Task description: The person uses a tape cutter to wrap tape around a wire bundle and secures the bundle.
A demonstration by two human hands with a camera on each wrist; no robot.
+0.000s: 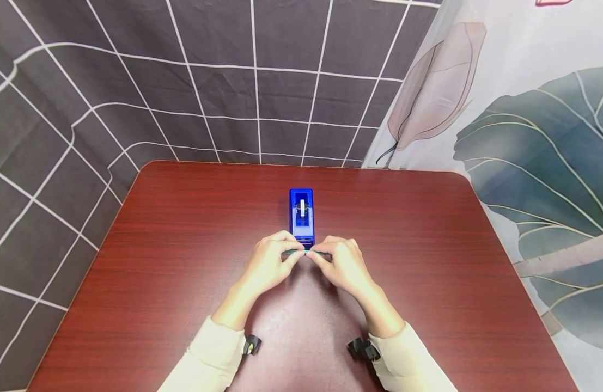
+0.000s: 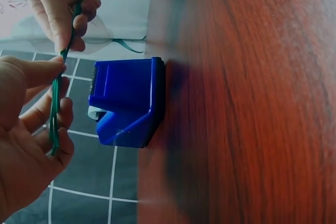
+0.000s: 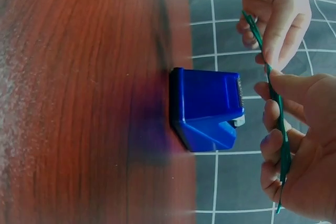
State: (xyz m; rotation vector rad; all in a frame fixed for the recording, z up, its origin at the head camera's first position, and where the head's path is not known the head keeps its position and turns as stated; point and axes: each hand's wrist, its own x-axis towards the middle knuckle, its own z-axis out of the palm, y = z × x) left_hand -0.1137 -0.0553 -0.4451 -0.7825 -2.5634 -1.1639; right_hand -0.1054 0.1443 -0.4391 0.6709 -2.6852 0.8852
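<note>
A thin green bundle of strands (image 3: 284, 142), like a folded tie or cord, stretches between both hands in front of the tape dispenser. My left hand (image 1: 272, 260) pinches it between thumb and fingers near its middle. Right beside that grip, my right hand (image 1: 344, 264) pinches the same bundle, so the thumb tips nearly meet. In the left wrist view a looped end of the bundle lies along the curled left fingers (image 2: 64, 111). Just beyond the hands stands a blue tape dispenser (image 1: 303, 231), its cutter end facing them. A small pale roll (image 1: 302, 208) sits inside it.
The reddish-brown wooden table (image 1: 193, 218) has rounded far corners. Behind it hangs a dark grey cloth with a white grid (image 1: 286, 98), and to the right a pale curtain with leaf prints (image 1: 541, 152). Black wrist devices (image 1: 364, 349) sit at the cream sleeves.
</note>
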